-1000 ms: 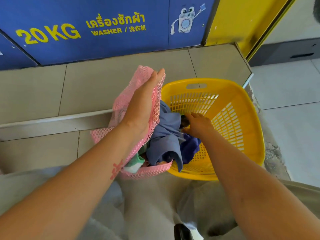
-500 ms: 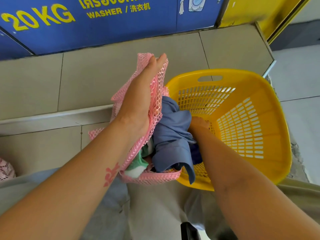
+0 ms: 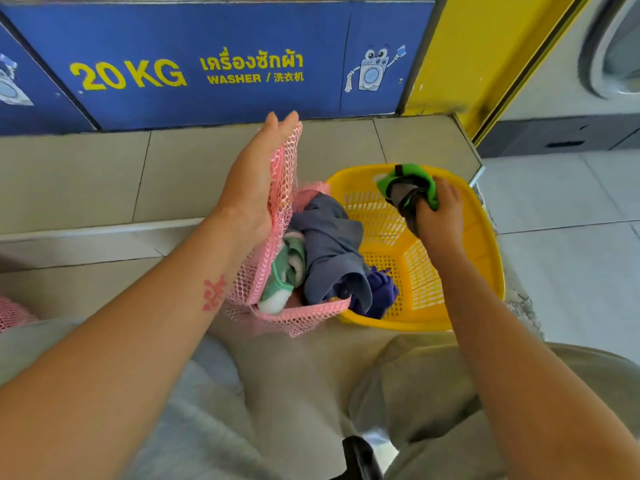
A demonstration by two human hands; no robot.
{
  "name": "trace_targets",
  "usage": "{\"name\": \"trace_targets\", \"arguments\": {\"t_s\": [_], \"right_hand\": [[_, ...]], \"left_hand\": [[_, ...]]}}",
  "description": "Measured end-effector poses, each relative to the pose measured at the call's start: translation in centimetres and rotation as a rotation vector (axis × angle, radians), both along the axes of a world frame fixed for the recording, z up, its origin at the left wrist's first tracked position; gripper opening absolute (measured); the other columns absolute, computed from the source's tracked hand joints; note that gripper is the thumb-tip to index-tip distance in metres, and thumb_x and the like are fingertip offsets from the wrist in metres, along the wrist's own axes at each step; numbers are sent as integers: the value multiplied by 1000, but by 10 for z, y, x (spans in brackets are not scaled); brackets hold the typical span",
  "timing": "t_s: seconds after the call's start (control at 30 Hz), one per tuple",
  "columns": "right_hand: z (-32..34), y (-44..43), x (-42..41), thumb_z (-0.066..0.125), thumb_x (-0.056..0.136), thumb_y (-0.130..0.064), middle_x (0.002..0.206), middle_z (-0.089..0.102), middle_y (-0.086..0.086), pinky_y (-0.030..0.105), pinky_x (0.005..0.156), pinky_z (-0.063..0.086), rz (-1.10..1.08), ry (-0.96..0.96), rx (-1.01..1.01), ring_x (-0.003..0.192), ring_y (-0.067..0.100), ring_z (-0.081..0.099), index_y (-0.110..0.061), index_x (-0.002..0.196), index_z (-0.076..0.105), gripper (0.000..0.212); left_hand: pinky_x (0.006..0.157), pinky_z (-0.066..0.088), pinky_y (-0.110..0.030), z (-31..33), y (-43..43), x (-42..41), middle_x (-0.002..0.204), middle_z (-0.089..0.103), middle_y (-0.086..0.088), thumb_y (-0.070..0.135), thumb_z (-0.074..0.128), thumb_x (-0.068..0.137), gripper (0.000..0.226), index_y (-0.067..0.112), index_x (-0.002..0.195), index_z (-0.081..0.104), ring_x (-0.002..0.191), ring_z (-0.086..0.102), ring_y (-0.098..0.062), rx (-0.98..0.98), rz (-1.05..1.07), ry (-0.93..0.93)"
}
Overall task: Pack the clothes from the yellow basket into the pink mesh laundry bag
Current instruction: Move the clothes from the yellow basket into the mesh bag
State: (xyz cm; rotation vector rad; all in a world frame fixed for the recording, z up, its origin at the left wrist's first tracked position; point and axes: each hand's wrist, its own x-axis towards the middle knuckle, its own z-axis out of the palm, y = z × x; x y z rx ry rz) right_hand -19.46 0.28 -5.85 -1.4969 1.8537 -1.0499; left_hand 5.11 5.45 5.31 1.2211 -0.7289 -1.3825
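My left hand point(image 3: 254, 180) holds up the left side of the pink mesh laundry bag point(image 3: 277, 317), keeping its mouth apart. Inside the bag lie a grey-blue garment point(image 3: 332, 244) and a mint-and-white piece point(image 3: 282, 282). A dark purple garment point(image 3: 381, 294) hangs over the bag's edge into the yellow basket point(image 3: 485, 244), which stands right beside the bag. My right hand point(image 3: 440, 216) is raised above the basket and grips a bright green and grey garment point(image 3: 410, 188).
A blue washer panel point(image 3: 207, 71) marked 20 KG rises behind a tiled step point(image 3: 86, 181). A yellow post point(image 3: 467, 57) stands at the right, with pale floor tiles point(image 3: 571, 271) beyond. My knees point(image 3: 398, 393) are below the bag. Another bit of pink mesh point(image 3: 14, 311) shows at far left.
My right hand has come up out of the basket's bottom with the green and grey garment. My left hand still holds the bag apart; the view tilted up.
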Motion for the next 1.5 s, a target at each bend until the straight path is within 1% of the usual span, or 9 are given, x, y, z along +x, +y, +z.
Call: {"name": "trace_targets", "arguments": {"t_s": [0.2,0.3,0.43,0.53,0.7,0.9,1.2,1.37,1.5], "right_hand": [[78,35,58,51,79,-13,128,59,5,26,90,46,291,-25,-275,113,13,55,-17,124,58,46],[80,52,100,57,80,-12,135,54,5,26,93,43,519,211,-328,118,20,53,-10,118,59,38],[45,68,134,61,87,-40,158,25,0,45,116,21,869,777,-75,145,25,25,-27,142,43,59],[27,69,150,45,94,-55,163,15,2,48,119,11,949,802,12,150,23,13,-34,149,29,61],[1,70,179,19,97,-62,164,4,6,49,120,4,1154,1047,169,151,27,3,-35,154,5,65],[-19,62,194,25,96,-62,164,-4,1,46,122,-3,1177,1327,264,151,24,-6,-36,153,-5,69],[35,44,146,35,93,-63,163,15,6,43,121,5,908,850,-127,151,25,10,-27,154,16,73],[31,23,82,33,98,-55,163,13,3,41,123,9,604,715,-21,151,21,8,-24,154,18,66],[-4,19,36,37,99,-52,163,16,4,43,121,16,468,714,130,151,24,13,-26,153,22,62]], "left_hand": [[115,34,-42,16,24,35,140,58,13,50,48,100,28,39,121,63,132,51,-8,-53,79,23],[117,32,-48,20,33,49,144,56,9,52,46,99,32,46,94,77,133,51,-12,-88,74,28],[118,28,-52,24,46,61,150,48,12,58,45,96,30,54,93,74,139,43,-13,-109,66,16],[118,24,-56,26,51,67,155,42,12,60,44,96,31,63,81,71,143,36,-13,-105,61,-24],[118,25,-56,26,54,75,151,46,13,58,43,97,29,59,93,72,142,38,-12,-98,36,-22],[119,22,-58,25,56,82,155,43,10,63,38,93,47,44,129,62,145,35,-16,-105,-29,-26],[119,23,-50,27,52,60,156,41,10,58,37,100,45,41,136,57,144,36,-13,-60,-21,-30],[117,25,-40,23,44,35,152,42,18,55,39,101,33,46,122,62,137,39,-4,-44,-40,-45],[110,28,-35,13,31,19,148,44,22,54,36,102,45,36,137,57,136,38,-2,-31,-80,-87]]}}
